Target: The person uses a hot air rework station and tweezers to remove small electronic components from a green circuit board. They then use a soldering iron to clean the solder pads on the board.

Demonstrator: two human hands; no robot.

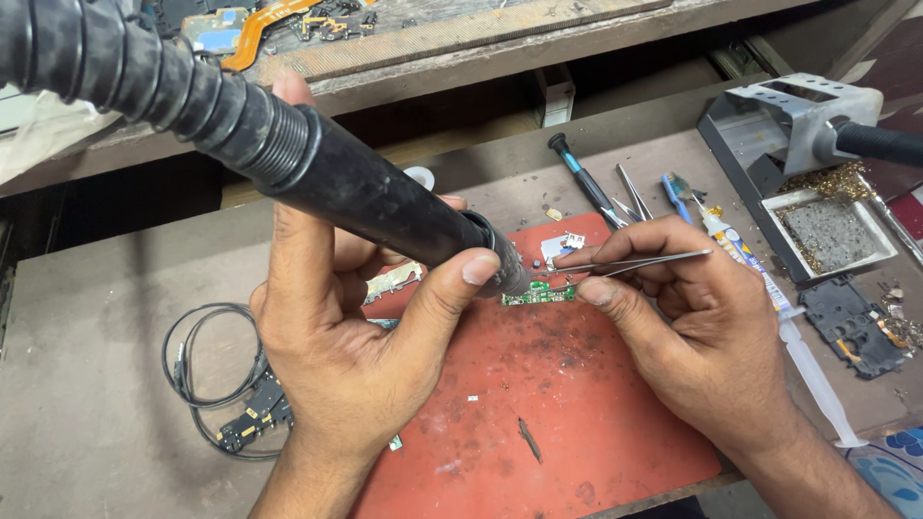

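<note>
Head view, nearest first
Hot-air handle (288,154): thick black tube, ribbed and corrugated toward the hose end, smooth and scuffed toward the nozzle; slants from upper left down to the middle of the mat.
Left hand (336,336): wrapped around the handle from below, thumb pressed on the barrel close to the metal nozzle ring, fingers (288,91) curled behind it.
Circuit board (539,292): small green strip, flat, dotted with tiny metal parts; lies on the mat right under the nozzle tip, between both hands.
Right hand (692,327): fingers pinched together on tweezers, thumb underneath, index along the top.
Tweezers (635,260): slim bright steel, nearly level, points aimed left and meeting just above the board.
Mat (558,413): red, rubbery, stained dark and speckled with grit; a small dark sliver lies near its lower middle.
Bench (87,317): dull grey-brown, worn and scratched.
Cable (207,370): thin black loops left of the mat, ending in a small dark connector board.
Syringe (769,298): clear plastic tube with pale contents, right of the right hand.
Holder stand (798,120): grey metal, boxy, upper right, with a tray of grey residue and brassy wool beside it.
Spare tools (615,192): black-handled screwdriver and more steel tweezers behind the mat.
</note>
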